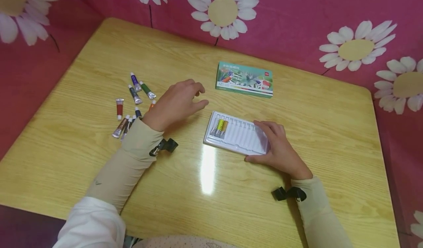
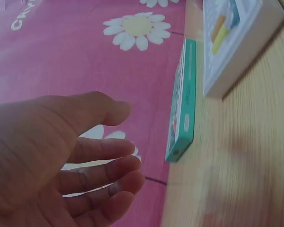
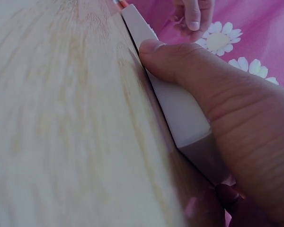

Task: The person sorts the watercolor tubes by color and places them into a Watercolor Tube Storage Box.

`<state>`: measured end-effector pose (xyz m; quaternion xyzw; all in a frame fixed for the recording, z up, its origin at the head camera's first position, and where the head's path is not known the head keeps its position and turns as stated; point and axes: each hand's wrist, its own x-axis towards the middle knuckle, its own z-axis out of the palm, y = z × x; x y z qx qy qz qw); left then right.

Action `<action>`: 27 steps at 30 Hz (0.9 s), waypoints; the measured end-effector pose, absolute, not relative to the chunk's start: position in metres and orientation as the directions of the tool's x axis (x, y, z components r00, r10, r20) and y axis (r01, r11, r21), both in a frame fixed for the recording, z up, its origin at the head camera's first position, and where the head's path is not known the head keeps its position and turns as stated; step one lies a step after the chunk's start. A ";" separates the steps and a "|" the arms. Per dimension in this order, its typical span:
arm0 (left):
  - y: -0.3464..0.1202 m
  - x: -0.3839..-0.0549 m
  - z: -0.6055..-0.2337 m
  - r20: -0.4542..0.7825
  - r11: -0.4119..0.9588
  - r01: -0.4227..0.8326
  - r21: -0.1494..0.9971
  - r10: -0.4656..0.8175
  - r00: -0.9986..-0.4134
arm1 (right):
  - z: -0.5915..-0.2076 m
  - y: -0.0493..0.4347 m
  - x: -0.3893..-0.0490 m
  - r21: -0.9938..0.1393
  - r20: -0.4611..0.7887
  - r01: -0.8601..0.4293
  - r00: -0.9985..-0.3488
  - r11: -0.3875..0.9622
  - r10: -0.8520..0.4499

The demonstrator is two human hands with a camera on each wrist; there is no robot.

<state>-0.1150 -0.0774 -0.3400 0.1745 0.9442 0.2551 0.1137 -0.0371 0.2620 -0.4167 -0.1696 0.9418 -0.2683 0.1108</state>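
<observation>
My right hand (image 1: 277, 148) grips the right end of a white plastic tray (image 1: 243, 136), thumb on the near side and fingers over the far side. Narrow slots line the tray, and three small paint tubes lie at its left end, among them a yellow tube (image 1: 219, 124) and an ochre tube (image 1: 224, 127). Up from the table and left of the tray, my left hand (image 1: 176, 103) holds nothing, its fingers loosely bent. In the left wrist view its thumb (image 2: 102, 111) stands apart from the fingers. Part of the loose tubes is hidden behind this arm.
Several loose paint tubes lie on the wooden table (image 1: 185, 196) at the left, including a red tube (image 1: 119, 109), a green tube (image 1: 147, 90) and a purple tube (image 1: 135, 81). A green printed box (image 1: 244, 80) lies behind the tray. Flowered pink cloth (image 1: 284, 17) hangs beyond the table.
</observation>
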 end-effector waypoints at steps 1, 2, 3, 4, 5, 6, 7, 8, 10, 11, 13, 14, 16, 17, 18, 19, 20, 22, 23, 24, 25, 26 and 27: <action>-0.080 -0.115 -0.341 -0.133 0.813 0.259 0.522 0.378 -0.916 | -0.417 0.262 -0.037 -0.542 -0.117 -0.261 -0.918 0.799 -0.379; -0.084 -0.115 -0.341 -0.142 0.816 0.245 0.523 0.367 -0.919 | -0.417 0.262 -0.037 -0.542 -0.117 -0.261 -0.918 0.799 -0.379; -0.087 -0.115 -0.342 -0.150 0.819 0.232 0.525 0.357 -0.922 | -0.417 0.262 -0.037 -0.542 -0.117 -0.261 -0.918 0.799 -0.379; -0.091 -0.115 -0.342 -0.157 0.820 0.221 0.527 0.350 -0.924 | -0.417 0.262 -0.036 -0.541 -0.119 -0.259 -0.918 0.800 -0.378; -0.095 -0.115 -0.342 -0.163 0.823 0.212 0.526 0.342 -0.925 | -0.417 0.262 -0.036 -0.541 -0.120 -0.258 -0.918 0.801 -0.377; -0.099 -0.115 -0.342 -0.167 0.825 0.204 0.528 0.336 -0.927 | -0.417 0.262 -0.036 -0.539 -0.121 -0.257 -0.919 0.802 -0.376; -0.104 -0.114 -0.342 -0.171 0.827 0.197 0.527 0.330 -0.928 | -0.417 0.262 -0.036 -0.537 -0.121 -0.258 -0.919 0.803 -0.376; -0.108 -0.114 -0.341 -0.175 0.829 0.191 0.526 0.325 -0.929 | -0.417 0.262 -0.036 -0.536 -0.120 -0.257 -0.920 0.804 -0.374; -0.118 -0.113 -0.339 -0.170 0.835 0.187 0.518 0.315 -0.934 | -0.418 0.262 -0.036 -0.536 -0.115 -0.260 -0.920 0.803 -0.374; -0.124 -0.113 -0.338 -0.170 0.839 0.181 0.512 0.306 -0.937 | -0.418 0.262 -0.036 -0.538 -0.112 -0.263 -0.920 0.801 -0.376; -0.136 -0.112 -0.336 -0.181 0.851 0.160 0.500 0.284 -0.942 | -0.418 0.262 -0.037 -0.540 -0.105 -0.270 -0.918 0.797 -0.382; -0.142 -0.112 -0.334 -0.185 0.856 0.151 0.495 0.273 -0.944 | -0.418 0.262 -0.037 -0.541 -0.105 -0.272 -0.917 0.796 -0.385; -0.155 -0.111 -0.333 -0.196 0.866 0.126 0.485 0.247 -0.949 | -0.418 0.261 -0.037 -0.543 -0.104 -0.274 -0.916 0.794 -0.388; -0.161 -0.111 -0.331 -0.203 0.870 0.114 0.480 0.237 -0.950 | -0.418 0.261 -0.037 -0.542 -0.105 -0.273 -0.916 0.795 -0.386; -0.166 -0.111 -0.330 -0.209 0.873 0.101 0.478 0.225 -0.952 | -0.418 0.261 -0.037 -0.541 -0.107 -0.271 -0.917 0.796 -0.384; -0.171 -0.111 -0.329 -0.214 0.873 0.089 0.479 0.215 -0.953 | -0.417 0.261 -0.037 -0.541 -0.108 -0.267 -0.918 0.798 -0.381; -0.176 -0.111 -0.328 -0.226 0.870 0.070 0.488 0.204 -0.953 | -0.417 0.261 -0.037 -0.540 -0.111 -0.264 -0.919 0.799 -0.378; -0.185 -0.111 -0.326 -0.250 0.863 0.038 0.503 0.187 -0.950 | -0.417 0.261 -0.037 -0.539 -0.116 -0.258 -0.920 0.802 -0.373; -0.188 -0.111 -0.326 -0.269 0.857 0.016 0.515 0.179 -0.946 | -0.418 0.261 -0.037 -0.538 -0.118 -0.256 -0.920 0.803 -0.373; -0.192 -0.111 -0.325 -0.290 0.849 -0.003 0.528 0.177 -0.940 | -0.418 0.261 -0.037 -0.537 -0.122 -0.254 -0.920 0.805 -0.372; -0.194 -0.111 -0.325 -0.313 0.841 -0.019 0.541 0.180 -0.932 | -0.418 0.261 -0.037 -0.535 -0.126 -0.251 -0.921 0.807 -0.370; -0.197 -0.111 -0.325 -0.333 0.834 -0.028 0.551 0.189 -0.924 | -0.417 0.261 -0.037 -0.533 -0.130 -0.248 -0.921 0.809 -0.368; -0.198 -0.112 -0.325 -0.346 0.829 -0.031 0.558 0.198 -0.917 | -0.417 0.261 -0.037 -0.532 -0.136 -0.242 -0.921 0.811 -0.364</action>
